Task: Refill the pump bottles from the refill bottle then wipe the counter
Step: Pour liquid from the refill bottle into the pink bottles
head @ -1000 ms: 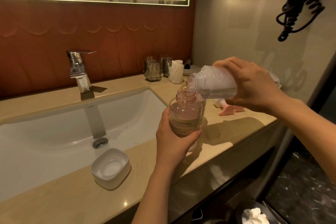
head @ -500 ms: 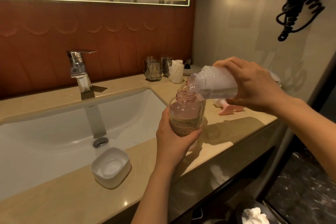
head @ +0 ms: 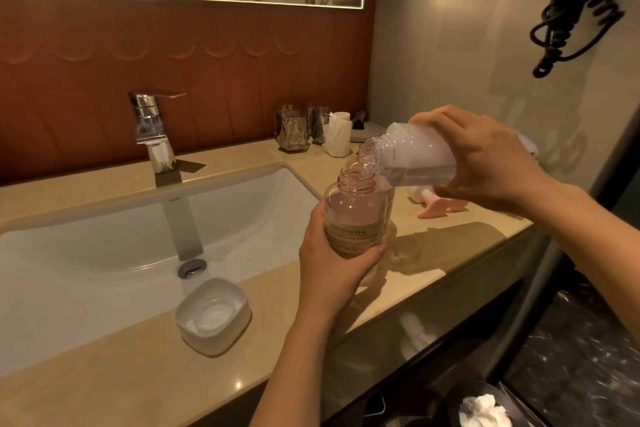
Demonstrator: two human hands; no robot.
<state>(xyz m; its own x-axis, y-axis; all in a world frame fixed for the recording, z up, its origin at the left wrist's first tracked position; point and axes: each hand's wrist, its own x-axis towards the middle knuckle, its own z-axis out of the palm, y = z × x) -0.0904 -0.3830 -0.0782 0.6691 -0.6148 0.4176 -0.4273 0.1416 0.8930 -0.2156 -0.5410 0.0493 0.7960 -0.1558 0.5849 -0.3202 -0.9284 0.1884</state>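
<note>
Nearest, down and to the left of the left hand, a white rounded-square plastic soap dish sits on the beige stone bench. The left hand is wrapped round the lower body of a clear, pink-tinted round pump bottle. The bottle is upright with its pump off and its neck open; I cannot tell whether its base rests on the bench.

Up and to the right, the right hand clasps a clear, frosted-looking plastic refill bottle tipped nearly level. Its threaded mouth is just over the pink bottle's neck, and a thin run of clear liquid seems to pass between them. The step in hand is the pour.

Just beyond the left hand a second bottle stands half hidden behind the held one. Under the right hand a pink plastic pump head lies on the bench.

The next move calls for watching the level, righting the refill bottle without drips, then screwing a pump back on.
</note>
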